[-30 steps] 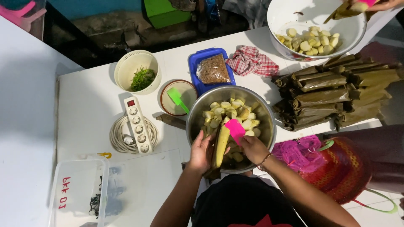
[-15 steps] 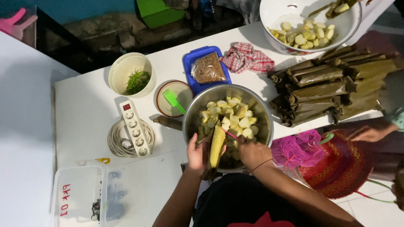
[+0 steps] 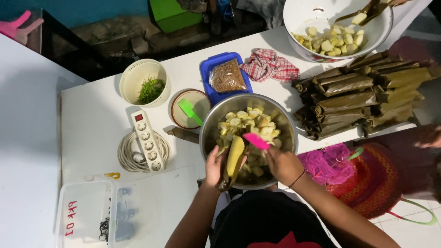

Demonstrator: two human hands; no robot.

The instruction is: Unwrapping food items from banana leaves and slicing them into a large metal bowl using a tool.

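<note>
The left hand point(image 3: 215, 166) is grasping a peeled yellow banana point(image 3: 234, 154), its fingers clenched round the lower end, holding it upright over the near rim of the steel bowl point(image 3: 209, 125). The right hand point(image 3: 282, 164) is gripping a pink knife point(image 3: 256, 140), fingers clenched on the handle, just right of the banana and over the bowl. The bowl is sitting at the near edge of the white table point(image 3: 96, 117) and is holding many pale banana slices point(image 3: 245, 121).

Just beyond the bowl, a blue tray point(image 3: 207, 69) is carrying a clear packet of brown grains point(image 3: 226, 77). Right of it a red checked cloth point(image 3: 270, 65) is lying crumpled. Far right, a white bowl point(image 3: 298, 14) is holding more slices, and nearer, a stack of brown leaf parcels point(image 3: 363, 96) is lying along the table's right end.

Left of the steel bowl, a small plate point(image 3: 180, 117) is carrying a green spatula point(image 3: 189, 110). Further left, a cream basket point(image 3: 133, 78) is holding green herbs, and a white power strip point(image 3: 146, 138) is resting on its coiled cable. At the near left, a clear box point(image 3: 87, 216) is showing red handwriting on its lid. On the floor at the right, a pink net bag point(image 3: 326, 163) is lying against a red woven bag point(image 3: 376, 183).
</note>
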